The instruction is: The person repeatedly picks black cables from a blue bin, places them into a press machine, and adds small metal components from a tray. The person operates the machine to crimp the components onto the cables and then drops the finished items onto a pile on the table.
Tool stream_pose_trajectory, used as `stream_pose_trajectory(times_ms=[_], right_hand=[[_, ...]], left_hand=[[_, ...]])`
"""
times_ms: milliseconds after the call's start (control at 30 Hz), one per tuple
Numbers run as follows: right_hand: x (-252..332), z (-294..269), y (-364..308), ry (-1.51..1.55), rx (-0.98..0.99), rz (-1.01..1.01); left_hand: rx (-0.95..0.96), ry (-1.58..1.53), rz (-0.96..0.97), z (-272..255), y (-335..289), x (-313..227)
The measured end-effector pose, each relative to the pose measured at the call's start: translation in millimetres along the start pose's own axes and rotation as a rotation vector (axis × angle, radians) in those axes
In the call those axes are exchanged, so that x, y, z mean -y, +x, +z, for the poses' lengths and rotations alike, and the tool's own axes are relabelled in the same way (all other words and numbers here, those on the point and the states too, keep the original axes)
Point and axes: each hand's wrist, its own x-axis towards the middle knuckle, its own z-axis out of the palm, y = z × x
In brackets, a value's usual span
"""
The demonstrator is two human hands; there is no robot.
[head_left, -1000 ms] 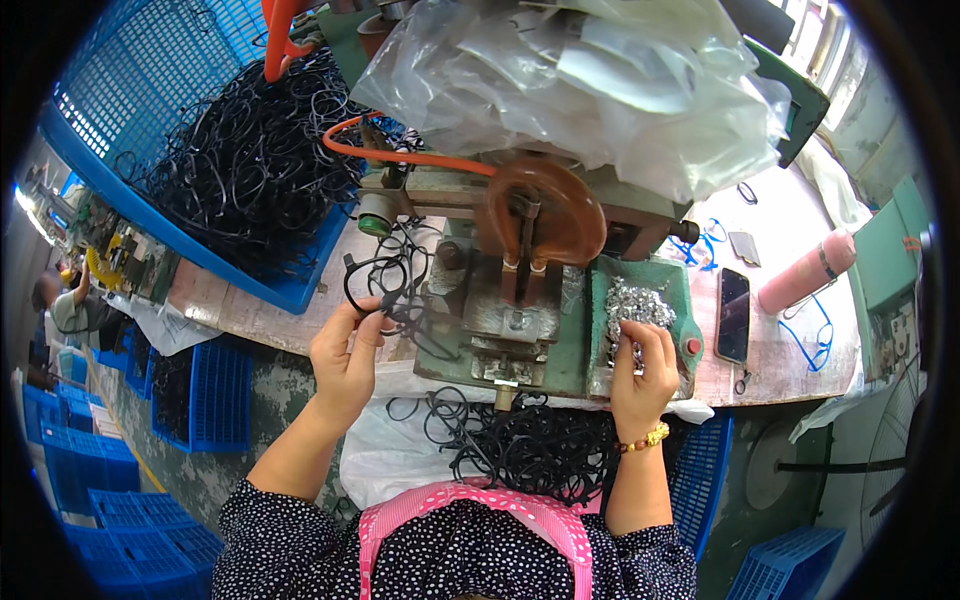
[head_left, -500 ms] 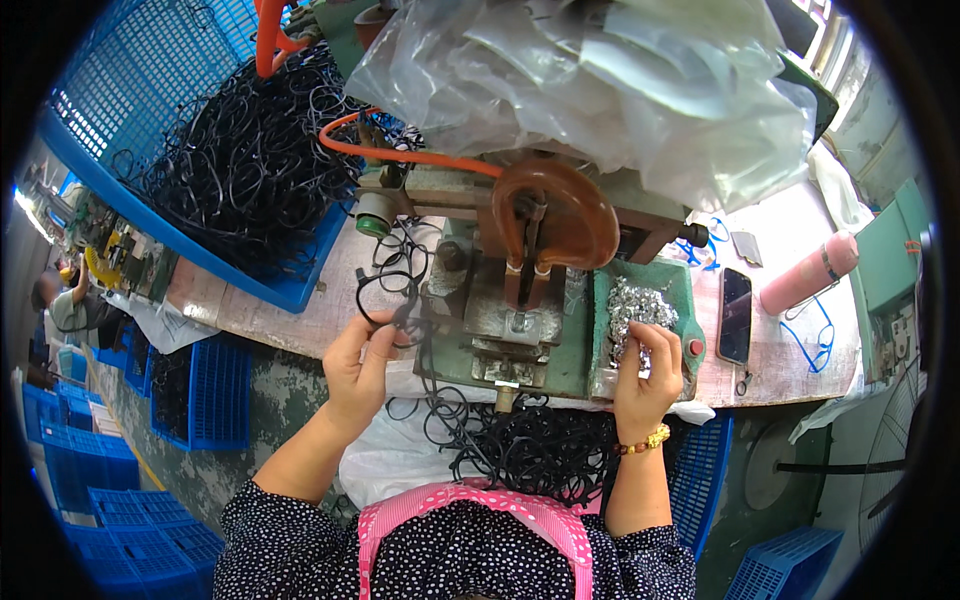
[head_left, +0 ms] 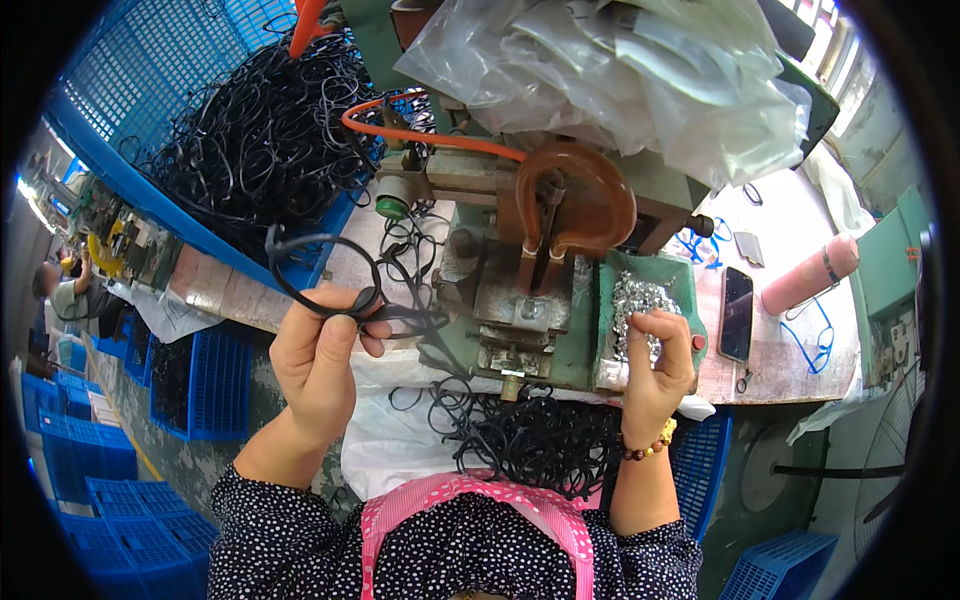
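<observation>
Crate (head_left: 130,90) at far left, heaped with black straps (head_left: 270,140); pinching one black loop (head_left: 402,318) in left hand (head_left: 322,365), near left, apart from machine (head_left: 530,312), center; loose straps (head_left: 540,440) remaining near center, count done unclear; bunching right hand (head_left: 660,375) by metal bits (head_left: 640,293) at right, whether pinching any unclear.

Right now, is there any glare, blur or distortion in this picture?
Head view: the window at upper right looks blown out and the clear plastic bags carry glare; head view: the black band in the left hand looks partly soft; head view: the tabletop bows at its near edge, corners black.
</observation>
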Motion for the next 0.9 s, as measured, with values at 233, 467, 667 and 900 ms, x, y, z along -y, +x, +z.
stream_pose_trajectory(times_ms=[233,467,667,900], right_hand=[[40,49,5,0.278,0.128,0.081],[51,70,11,0.43,0.172,0.156],[58,75,13,0.577,0.179,0.261],[55,67,16,0.371,0.226,0.106]], left_hand=[[0.021,-0.116,-0.027,24,35,-15],[0.048,-0.204,-0.001,33,57,-2],[0.06,-0.191,0.017,33,57,1],[0.23,0.088,0.113,38,38,-11]])
